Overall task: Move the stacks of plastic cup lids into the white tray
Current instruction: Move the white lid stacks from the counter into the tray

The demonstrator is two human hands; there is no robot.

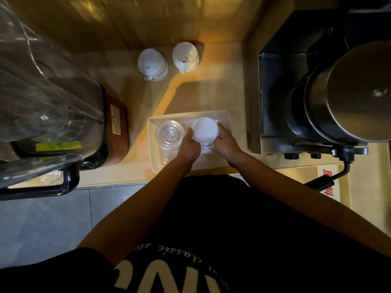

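Black short-sleeved shirt [211, 240] with cream lettering, forearms bare.

We can read only a little. The black shirt [190, 261] has big pale letters cut off at the bottom edge, and small curly writing above them that may say "classic". The yellow sticker [58, 146], the white label [116, 120] and the red signs [326, 185] are too blurry for us to read.
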